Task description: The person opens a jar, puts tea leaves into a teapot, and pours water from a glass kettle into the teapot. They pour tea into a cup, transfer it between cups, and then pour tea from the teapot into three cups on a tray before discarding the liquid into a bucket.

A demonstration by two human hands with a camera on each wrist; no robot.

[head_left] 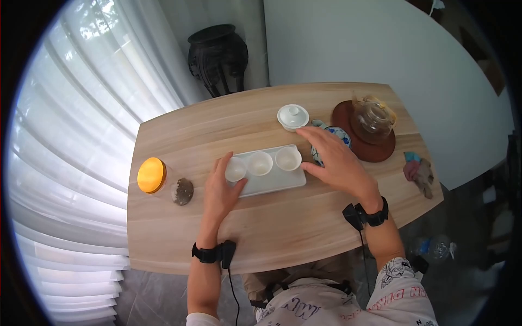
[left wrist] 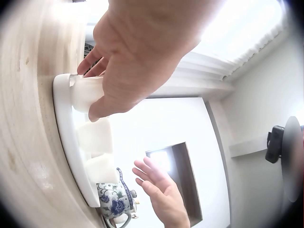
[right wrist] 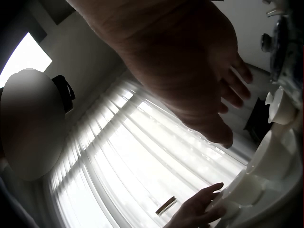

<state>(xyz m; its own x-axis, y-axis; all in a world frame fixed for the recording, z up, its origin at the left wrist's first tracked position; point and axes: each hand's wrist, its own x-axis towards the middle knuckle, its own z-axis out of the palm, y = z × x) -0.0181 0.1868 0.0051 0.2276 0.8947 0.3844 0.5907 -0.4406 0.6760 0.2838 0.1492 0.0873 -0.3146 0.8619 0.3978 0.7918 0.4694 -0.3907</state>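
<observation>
Three small white cups stand in a row on a white rectangular tray [head_left: 274, 183]. My left hand [head_left: 219, 190] is at the tray's left end, its thumb and fingers around the left cup [head_left: 235, 170]. The left wrist view shows the thumb against the near side of that cup [left wrist: 86, 95], with fingertips beyond it. The middle cup [head_left: 260, 163] and the right cup [head_left: 288, 158] stand untouched. Held above the tray's right end, my right hand [head_left: 340, 165] has its fingers extended and nothing in its grasp. It partly hides a blue-and-white teapot [left wrist: 114, 198].
Behind the tray sits a white lidded bowl [head_left: 293, 117]. A glass teapot [head_left: 374, 120] rests on a round brown board [head_left: 375, 154] at the right, near a crumpled cloth [head_left: 421, 173]. An orange-lidded jar [head_left: 151, 175] and a small dark-filled container [head_left: 182, 192] are at the left.
</observation>
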